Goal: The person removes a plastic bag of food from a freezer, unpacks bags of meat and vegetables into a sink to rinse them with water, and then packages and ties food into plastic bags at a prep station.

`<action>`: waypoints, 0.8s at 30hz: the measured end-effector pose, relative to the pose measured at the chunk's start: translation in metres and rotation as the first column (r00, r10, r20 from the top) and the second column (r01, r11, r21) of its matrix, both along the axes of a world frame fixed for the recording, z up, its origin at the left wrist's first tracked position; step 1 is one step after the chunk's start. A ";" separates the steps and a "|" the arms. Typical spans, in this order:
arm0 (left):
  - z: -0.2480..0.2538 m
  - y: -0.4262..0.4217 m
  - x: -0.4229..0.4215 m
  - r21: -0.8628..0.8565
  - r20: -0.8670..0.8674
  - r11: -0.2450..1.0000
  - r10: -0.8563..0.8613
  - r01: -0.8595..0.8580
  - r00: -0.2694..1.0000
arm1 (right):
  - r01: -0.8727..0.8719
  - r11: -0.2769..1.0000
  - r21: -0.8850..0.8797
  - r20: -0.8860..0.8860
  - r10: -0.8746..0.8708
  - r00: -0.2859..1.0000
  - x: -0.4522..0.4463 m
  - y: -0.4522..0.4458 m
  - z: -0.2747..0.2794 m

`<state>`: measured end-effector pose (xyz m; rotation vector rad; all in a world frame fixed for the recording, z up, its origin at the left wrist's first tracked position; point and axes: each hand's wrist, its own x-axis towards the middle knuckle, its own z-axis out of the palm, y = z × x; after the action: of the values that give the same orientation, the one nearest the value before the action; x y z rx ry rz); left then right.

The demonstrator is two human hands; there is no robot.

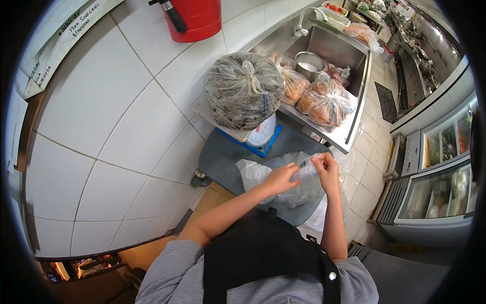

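Note:
A thin clear plastic bag point(298, 190) lies bunched over the grey table point(217, 157), under and between my hands. My right hand point(326, 169) pinches the bag's upper edge. My left hand point(283, 178) rests against the bag, its fingers partly spread and pointing right. Beyond them stands a blue scale point(263, 139) with a round white dial. On its tray point(202, 109) sits a large knotted plastic bag point(243, 91) filled with something dark.
Two bags of brown food point(326, 104) point(293, 83) sit on the steel sink's near ledge. A metal pot point(310, 66) stands in the basin point(331, 43). A red container point(195, 20) hangs on the tiled wall, left. Glass-door fridges point(435, 192) stand right.

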<state>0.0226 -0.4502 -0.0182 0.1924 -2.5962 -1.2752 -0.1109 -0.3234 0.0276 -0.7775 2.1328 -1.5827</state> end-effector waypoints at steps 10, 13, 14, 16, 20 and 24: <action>0.006 0.006 0.005 0.007 0.011 1.000 -0.014 0.014 1.000 | 0.087 0.989 0.119 -0.080 -0.078 0.994 -0.009 0.000 -0.030; 0.005 0.002 0.005 0.020 -0.021 1.000 -0.001 0.001 1.000 | -0.046 0.984 0.171 -0.097 0.063 0.993 -0.004 0.000 -0.025; 0.004 0.000 0.005 0.043 -0.036 0.999 0.006 -0.004 0.999 | -0.128 0.974 0.184 -0.146 0.156 0.977 -0.001 0.000 -0.021; 0.006 -0.004 0.004 0.055 -0.002 0.996 0.065 -0.065 0.998 | -0.214 0.940 0.264 -0.151 0.259 0.954 0.006 0.000 -0.006; 0.005 -0.015 0.005 0.070 0.022 0.992 0.103 -0.104 0.994 | -0.399 0.845 0.356 -0.119 0.464 0.878 0.011 0.003 -0.003; 0.005 -0.020 0.004 0.073 0.041 0.993 0.087 -0.090 0.995 | -0.440 0.819 0.368 -0.084 0.501 0.862 0.004 0.007 -0.020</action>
<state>0.0264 -0.4700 -0.0133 0.3447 -2.5413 -1.3511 -0.1072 -0.3160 0.0081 -1.2443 2.0299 -0.8881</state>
